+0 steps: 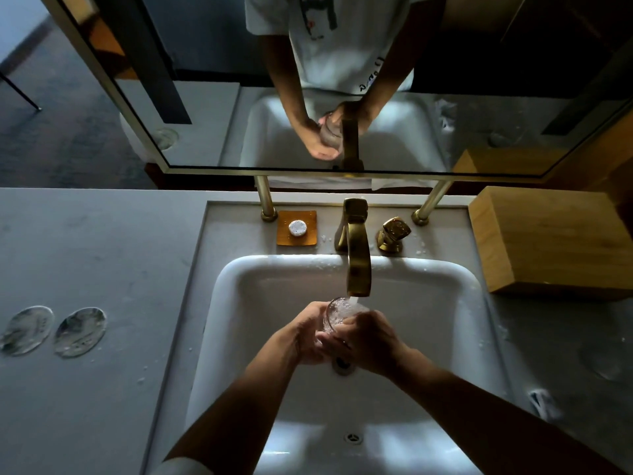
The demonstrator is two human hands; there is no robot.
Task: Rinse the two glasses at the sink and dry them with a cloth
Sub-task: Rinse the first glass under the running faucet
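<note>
Left hand (303, 332) and right hand (368, 341) both wrap their fingers round one glass (337, 313), held over the sink (239, 286) centre, mouth under the running brass faucet (358, 265). At 12 o'clock: mirror (205, 97). At 9 o'clock on the counter (102, 234): two round coasters (54, 330). At 2 o'clock: wooden box (548, 241).

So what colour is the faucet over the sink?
Brushed gold faucet, clearest in the head view.
</note>
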